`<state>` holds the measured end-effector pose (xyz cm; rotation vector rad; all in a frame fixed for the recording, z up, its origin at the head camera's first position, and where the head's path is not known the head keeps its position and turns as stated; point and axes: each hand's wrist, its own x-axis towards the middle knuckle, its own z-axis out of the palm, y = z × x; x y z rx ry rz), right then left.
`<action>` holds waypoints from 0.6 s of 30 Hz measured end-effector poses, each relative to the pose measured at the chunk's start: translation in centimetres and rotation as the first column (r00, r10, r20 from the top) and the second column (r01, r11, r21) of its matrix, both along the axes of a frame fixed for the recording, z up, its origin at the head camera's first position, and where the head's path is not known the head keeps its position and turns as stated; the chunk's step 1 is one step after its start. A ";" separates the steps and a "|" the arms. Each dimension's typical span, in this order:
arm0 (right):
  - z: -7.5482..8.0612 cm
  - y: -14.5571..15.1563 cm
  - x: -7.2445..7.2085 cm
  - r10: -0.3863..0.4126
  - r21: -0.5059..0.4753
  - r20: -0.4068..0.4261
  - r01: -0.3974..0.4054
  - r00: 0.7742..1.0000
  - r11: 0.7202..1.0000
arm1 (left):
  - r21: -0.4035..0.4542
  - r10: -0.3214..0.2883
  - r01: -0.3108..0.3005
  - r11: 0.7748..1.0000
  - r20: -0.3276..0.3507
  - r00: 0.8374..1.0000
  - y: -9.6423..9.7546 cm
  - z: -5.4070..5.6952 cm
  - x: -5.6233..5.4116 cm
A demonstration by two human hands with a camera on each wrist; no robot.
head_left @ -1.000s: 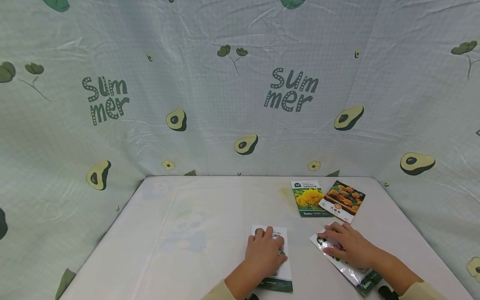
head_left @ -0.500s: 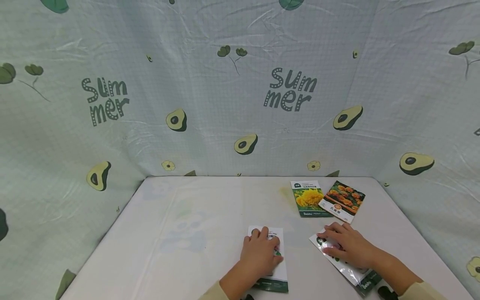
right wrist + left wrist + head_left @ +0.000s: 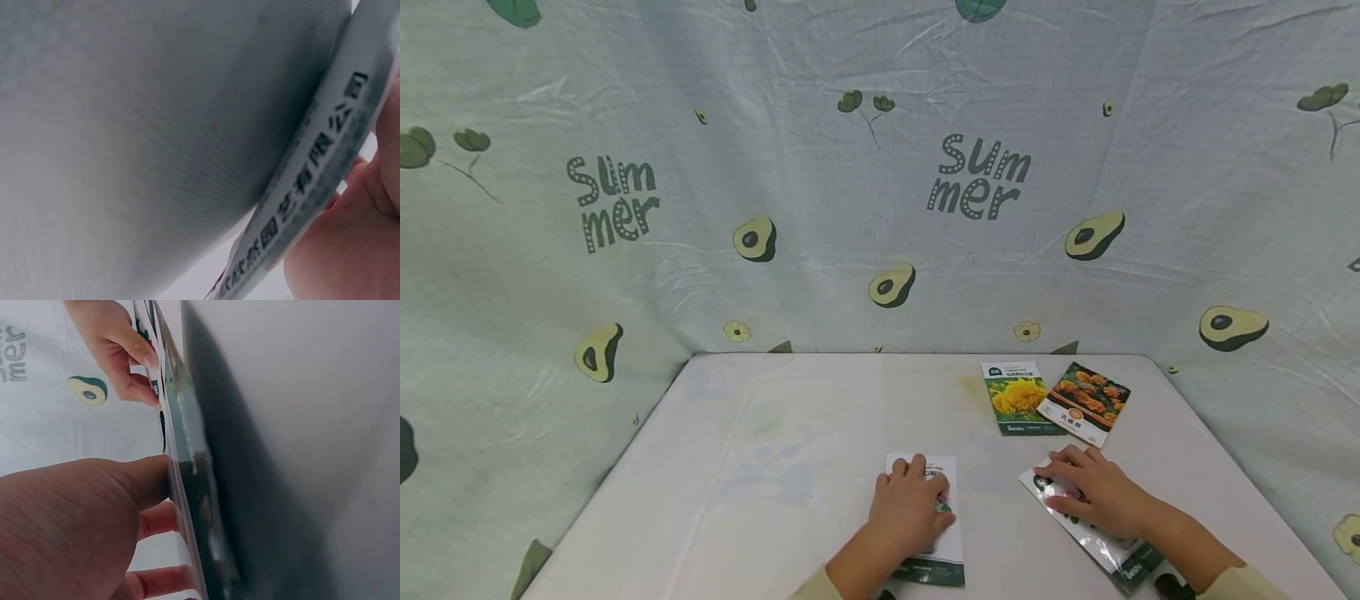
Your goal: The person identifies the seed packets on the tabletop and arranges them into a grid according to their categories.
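In the head view my left hand [image 3: 906, 512] lies over a white seed packet [image 3: 950, 542] with a green bottom band, thumb and fingertips pressing on its face. The left wrist view shows that packet [image 3: 190, 450] edge-on, the thumb and fingers of my left hand [image 3: 69, 525] against its upper side. To the right, my right hand [image 3: 1105, 493] rests on another white, shiny seed packet [image 3: 1093, 540] that lies at a slant. Its middle is covered by the hand. Black print runs along this packet's edge [image 3: 300, 181] in the right wrist view.
Farther back on the white table [image 3: 715, 467] lies a seed packet with a yellow flower [image 3: 1018, 396]. One with orange flowers [image 3: 1090, 396] overlaps its right side. A pale curtain [image 3: 820, 183] printed with avocados stands behind and at both sides.
My left hand has slid the white packet under it to the left, away from the right-hand one. The right hand and its packet have stayed in place.
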<state>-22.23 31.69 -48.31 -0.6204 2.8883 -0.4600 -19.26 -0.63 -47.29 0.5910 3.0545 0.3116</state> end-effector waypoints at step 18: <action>0.7 -0.3 0.0 0.014 0.003 0.015 -0.014 1.000 1.000 | 0.018 -0.012 0.013 1.000 -0.041 0.999 -1.3 0.1 0.0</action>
